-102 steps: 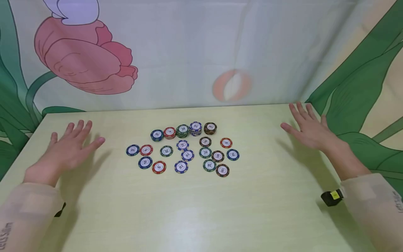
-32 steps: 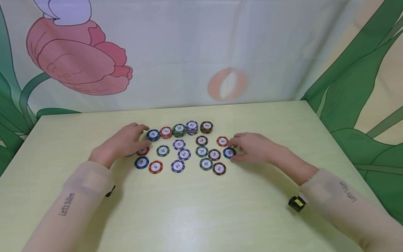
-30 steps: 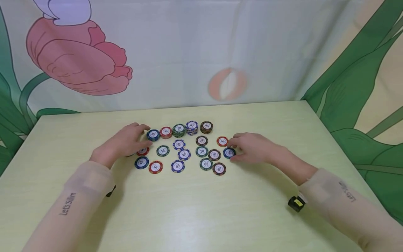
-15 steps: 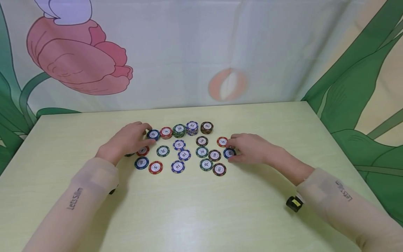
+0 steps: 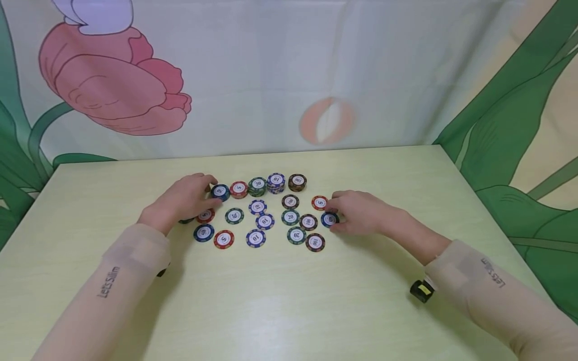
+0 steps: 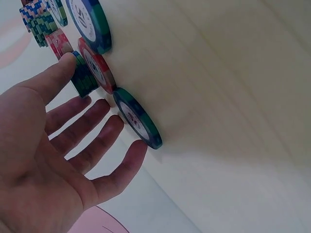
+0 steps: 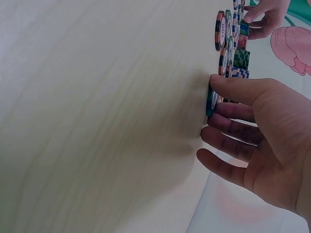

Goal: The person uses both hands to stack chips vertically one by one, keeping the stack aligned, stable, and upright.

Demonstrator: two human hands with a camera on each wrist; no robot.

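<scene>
At the left end of the back row, my left hand (image 5: 184,198) grips a short stack of blue poker chips (image 5: 220,192) between thumb and fingers; in the left wrist view the thumb touches the side of the blue stack (image 6: 83,77). My right hand (image 5: 361,213) pinches a single blue poker chip (image 5: 330,219) lying at the right; the right wrist view has its thumb on the edge of the blue chip (image 7: 211,99). A red chip (image 5: 319,202) lies just beyond the right fingertips. Under the left hand, a red chip (image 5: 205,215) and another blue one are partly hidden.
Beside the blue stack stand red (image 5: 239,189), green (image 5: 257,186), purple-blue (image 5: 276,183) and brown (image 5: 297,182) chip stacks. Several loose chips, such as a green one (image 5: 234,216) and a brown one (image 5: 315,242), lie in front on the pale table (image 5: 271,311). A printed curtain (image 5: 253,75) hangs behind.
Both hands have come in from the table's sides to the chips. During the last second the left fingers closed in on the blue stack, and the right hand shifted slightly at its chip.
</scene>
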